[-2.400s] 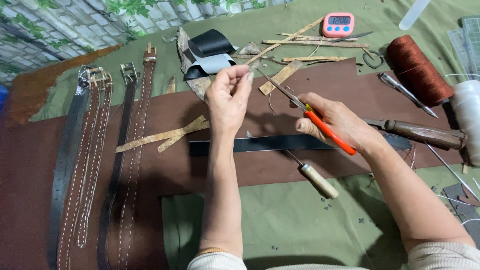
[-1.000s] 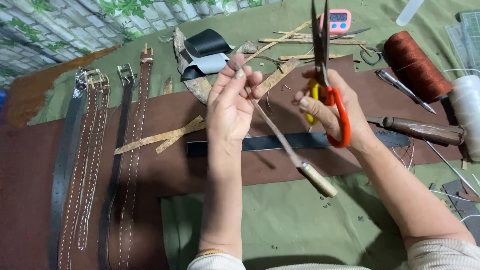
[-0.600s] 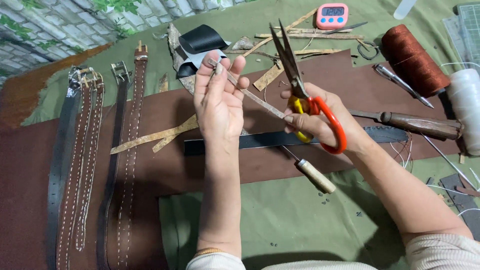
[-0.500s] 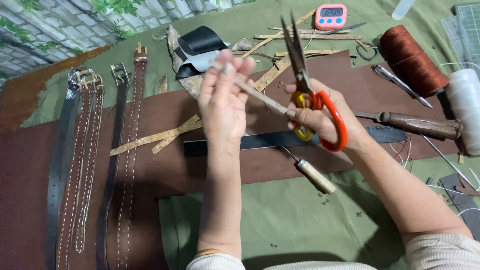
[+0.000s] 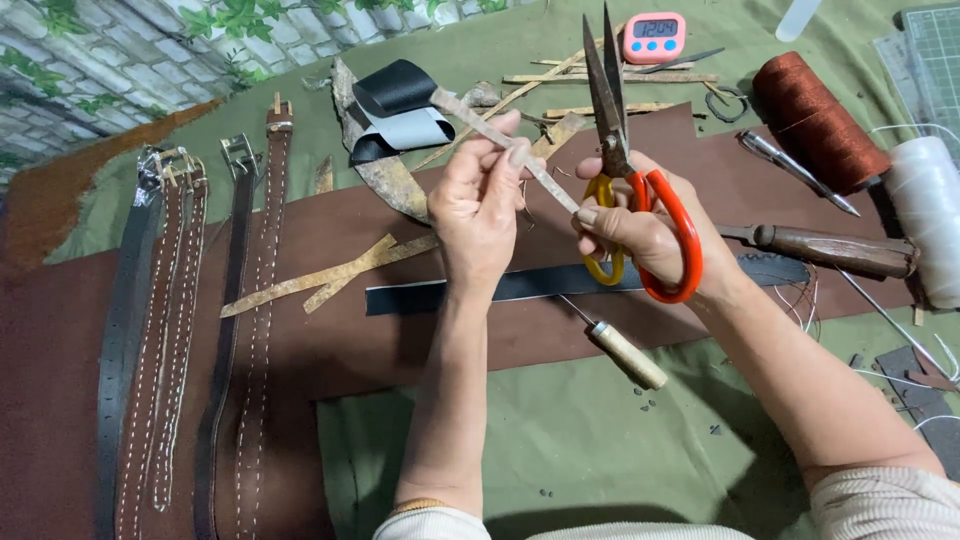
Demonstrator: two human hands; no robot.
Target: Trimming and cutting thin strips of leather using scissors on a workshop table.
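Observation:
My left hand [image 5: 478, 210] pinches a thin tan leather strip [image 5: 485, 125] that slants from upper left down to my right fingertips. My right hand [image 5: 645, 235] grips scissors [image 5: 620, 130] with one orange and one yellow loop, blades nearly closed and pointing up; its fingertips also touch the strip's lower end. Both hands hover above a black leather strap [image 5: 560, 285] lying on a large brown leather sheet [image 5: 420, 330]. An awl with a pale wooden handle [image 5: 625, 355] lies just below the strap.
Several stitched belts [image 5: 185, 320] lie at the left. A pink timer [image 5: 648, 35], tan offcuts [image 5: 610, 78], a rust thread spool [image 5: 820, 120], a white spool [image 5: 925, 215] and a wooden-handled tool [image 5: 835, 250] sit at the back and right. Black leather pieces [image 5: 400, 105] lie at the back.
The scissors swung from slanting toward my left hand to pointing upright. My left hand slid along the strip, which now sticks out up-left past my fingers.

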